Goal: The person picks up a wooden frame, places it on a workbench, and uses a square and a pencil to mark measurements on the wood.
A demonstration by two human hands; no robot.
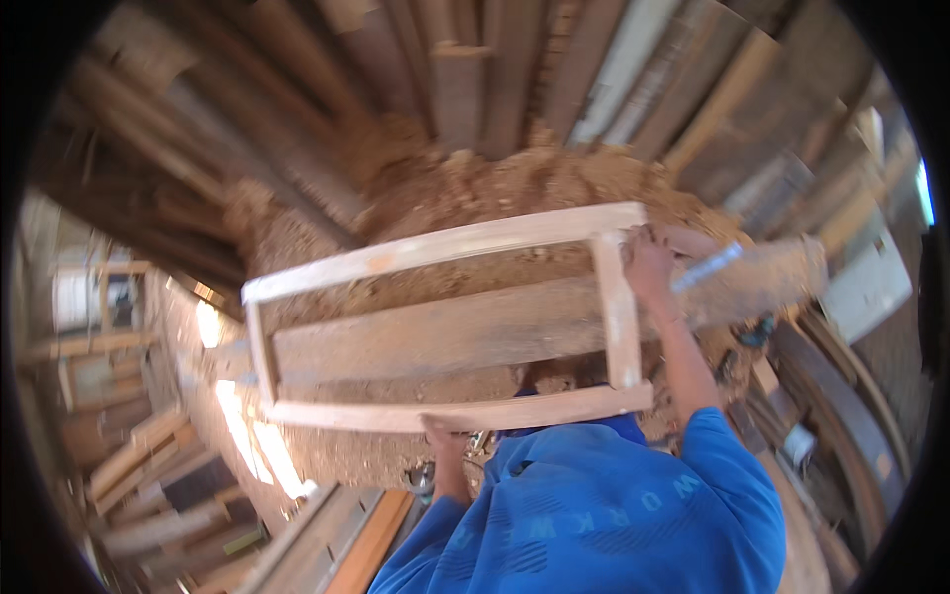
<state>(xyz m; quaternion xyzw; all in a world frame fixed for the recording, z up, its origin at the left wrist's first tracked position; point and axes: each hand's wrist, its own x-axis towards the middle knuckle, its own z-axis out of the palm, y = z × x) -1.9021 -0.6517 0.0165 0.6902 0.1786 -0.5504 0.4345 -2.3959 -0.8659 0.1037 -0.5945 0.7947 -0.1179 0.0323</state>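
A long rectangular wooden frame (445, 241) of pale planed timber is held up in front of my body, over a thick rough plank (426, 342). My left hand (447, 450) grips its near rail around the middle, with the thumb on the rail and the other fingers hidden below. At the far right corner my right hand (650, 265) is closed around the end piece, where it meets the far rail. A blue-and-white stick-like thing (709, 267) lies on the plank just right of my right hand; blur hides its kind.
Wood shavings and sawdust (534, 183) heap up beyond the plank. Upright boards (460, 99) lean along the far side. Stacked timber (148, 465) lies at the left, and more boards (831, 396) are at the right. An orange-brown board (371, 540) lies near my left elbow.
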